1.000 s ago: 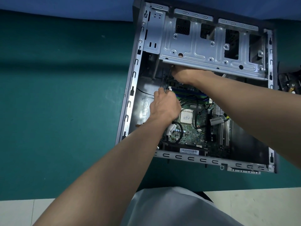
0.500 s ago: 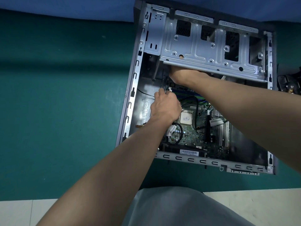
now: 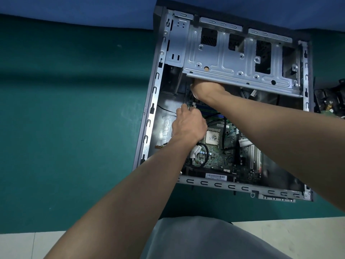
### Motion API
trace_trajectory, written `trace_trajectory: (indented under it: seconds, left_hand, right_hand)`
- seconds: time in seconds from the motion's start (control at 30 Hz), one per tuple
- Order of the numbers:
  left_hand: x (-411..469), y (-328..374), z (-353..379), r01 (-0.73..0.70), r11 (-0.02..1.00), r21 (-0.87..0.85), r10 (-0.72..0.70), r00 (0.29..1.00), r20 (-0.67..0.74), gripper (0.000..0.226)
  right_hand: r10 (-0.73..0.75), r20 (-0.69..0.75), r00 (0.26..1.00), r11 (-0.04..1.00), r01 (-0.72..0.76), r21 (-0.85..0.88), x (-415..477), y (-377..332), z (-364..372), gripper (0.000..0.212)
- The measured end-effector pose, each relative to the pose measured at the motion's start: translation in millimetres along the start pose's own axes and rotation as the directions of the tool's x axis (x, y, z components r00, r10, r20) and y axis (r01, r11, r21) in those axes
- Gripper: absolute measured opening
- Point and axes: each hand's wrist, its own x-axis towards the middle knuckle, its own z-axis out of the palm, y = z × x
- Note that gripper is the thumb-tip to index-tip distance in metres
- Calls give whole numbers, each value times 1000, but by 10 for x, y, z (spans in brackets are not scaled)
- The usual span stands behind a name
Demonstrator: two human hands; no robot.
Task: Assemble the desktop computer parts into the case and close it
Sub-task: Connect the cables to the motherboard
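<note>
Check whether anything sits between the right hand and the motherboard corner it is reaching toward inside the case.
Yes. The drive cage overhangs that corner of the motherboard, and the right hand goes under its lower edge, fingers hidden. The left hand works beside it, lower on the board, apart from it.

This is looking like a computer repair or assembly workshop: an opened desktop computer case point(image 3: 231, 101) is lying on its side on a desk point(image 3: 74, 109) covered in teal cloth, loose dark hardware parts point(image 3: 330, 101) are sitting beside it, and pale floor tiles point(image 3: 280, 238) are showing below
</note>
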Motion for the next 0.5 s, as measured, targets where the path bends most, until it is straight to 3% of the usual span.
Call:
trace_trajectory:
  seconds: [0.07,0.1,0.2,0.27,0.37,0.4,0.5]
  left_hand:
    - [2,2,8,0,1000,2,0,1000,-3,34]
    - [3,-1,8,-1,1000,5,2,1000,-5,33]
    - [-1,-12,12,-4,1000,-10,4,1000,-6,26]
    - [-9,-16,20,-13,1000,-10,13,1000,-22,25]
    - [-32,-14,19,-26,999,27,28,998,-60,28]
    - [-37,-2,18,-29,998,52,33,997,-76,31]
    - [-60,61,6,-26,988,155,52,985,-167,35]
  right_hand:
    - [13,-117,993,999,-8,49,-49,29,35,22]
    - [78,-95,992,995,-72,64,-124,37,35,17]
    - [292,-255,922,910,-186,369,-359,202,120,21]
    - [494,-270,826,713,-208,669,-523,321,142,12]
    - [556,-71,828,305,-123,945,-832,442,56,9]
    - [540,-35,841,222,-102,970,-946,492,20,11]
    - [512,17,859,110,-86,990,-1333,626,-146,14]
